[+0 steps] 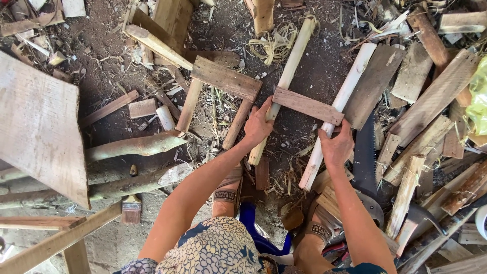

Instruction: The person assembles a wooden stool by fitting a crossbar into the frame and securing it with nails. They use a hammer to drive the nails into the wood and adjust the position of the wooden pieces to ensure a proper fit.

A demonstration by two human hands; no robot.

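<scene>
The person's left hand [257,125] presses on the left peeled pole [284,83], fingers wrapped about it just below the short flat crosspiece [307,105] that lies across both poles on the dirt floor [314,66]. The right hand [336,147] clamps round the right peeled pole [339,104], directly under the crosspiece's right end. A handsaw [364,152] lies just right of that pole; a paintbrush [131,209] rests well left of the crosspiece, near a large board [38,127].

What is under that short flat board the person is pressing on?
Two pale peeled poles run under the short flat board, which lies across them. Between the poles, dirt ground shows. The left hand and right hand grip the poles just below it; any fastening is hidden.
</scene>
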